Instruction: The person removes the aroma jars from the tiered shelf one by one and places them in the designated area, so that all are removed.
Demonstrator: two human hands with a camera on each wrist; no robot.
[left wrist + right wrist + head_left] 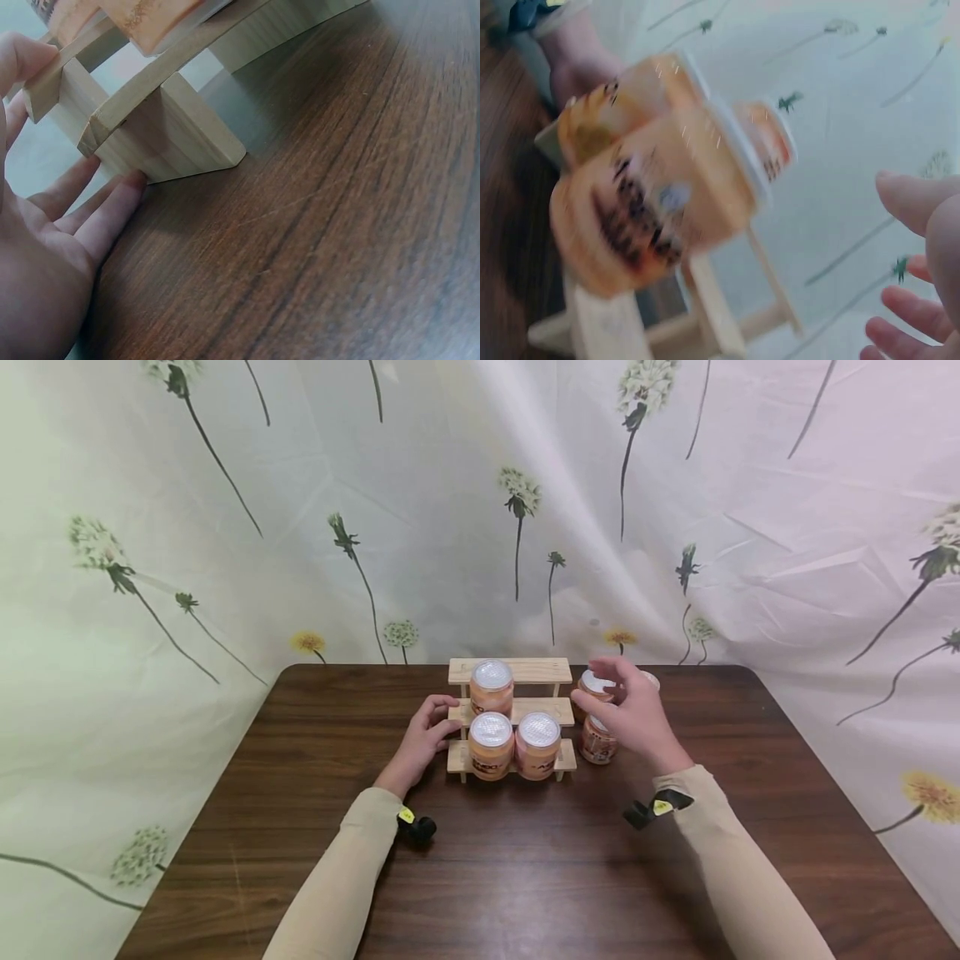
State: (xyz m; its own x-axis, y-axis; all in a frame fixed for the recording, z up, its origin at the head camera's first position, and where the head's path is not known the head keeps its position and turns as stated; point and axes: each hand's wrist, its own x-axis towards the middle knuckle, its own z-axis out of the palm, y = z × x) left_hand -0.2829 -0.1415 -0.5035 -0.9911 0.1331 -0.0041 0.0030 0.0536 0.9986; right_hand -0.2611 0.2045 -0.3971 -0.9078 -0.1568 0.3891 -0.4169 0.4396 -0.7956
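A pale wooden three-tier rack (531,670) stands on the table with three orange jars on it. One jar (492,690) sits on the middle tier at the left; two others, a left jar (491,750) and a right jar (537,750), share the lowest tier. My left hand (424,737) touches the rack's left end, its fingers (112,217) extended against the side panel. To the right of the rack, my right hand (633,710) hovers over more jars, fingers spread and holding nothing. Partly hidden by it are a front jar (598,745) and a rear jar (592,683).
A dark wood-grain table (525,868) carries everything. Behind it hangs a pale curtain (442,527) printed with dandelions, close to the table's back edge. Another jar lid (651,679) shows just beyond the right hand. Each wrist wears a black strap with a small camera.
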